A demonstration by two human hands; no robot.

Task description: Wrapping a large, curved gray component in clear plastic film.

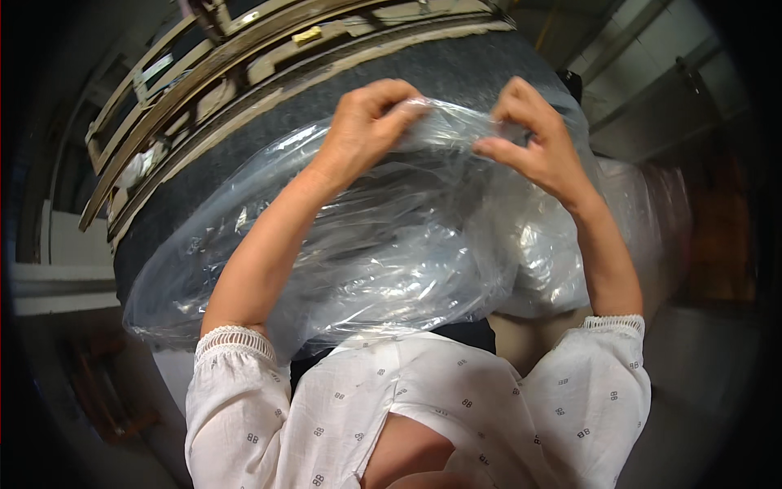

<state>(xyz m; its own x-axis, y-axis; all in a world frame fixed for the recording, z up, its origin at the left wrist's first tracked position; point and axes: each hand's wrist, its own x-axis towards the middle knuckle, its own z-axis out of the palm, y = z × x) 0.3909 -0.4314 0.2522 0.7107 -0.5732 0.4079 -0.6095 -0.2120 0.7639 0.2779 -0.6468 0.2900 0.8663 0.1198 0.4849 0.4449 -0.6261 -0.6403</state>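
Note:
A large clear plastic bag or sheet (407, 261) lies crumpled and glossy across the dark table and toward my lap. My left hand (371, 122) is closed at its far edge, thumb and fingers pinching the gathered film. Just to the right, my right hand (529, 134) is held beside the same edge, thumb and fingers apart in a curved shape. Slight blur covers its fingertips, and the film stretches from the left hand toward them. No other thing shows in either hand.
Dark sheeting covers the table (269, 159). Along its far side runs a wooden frame with rails (195, 77), bearing a small yellow object (307, 35). More clear plastic (643, 200) is piled at the right. A brown wooden piece (114, 391) stands at the lower left.

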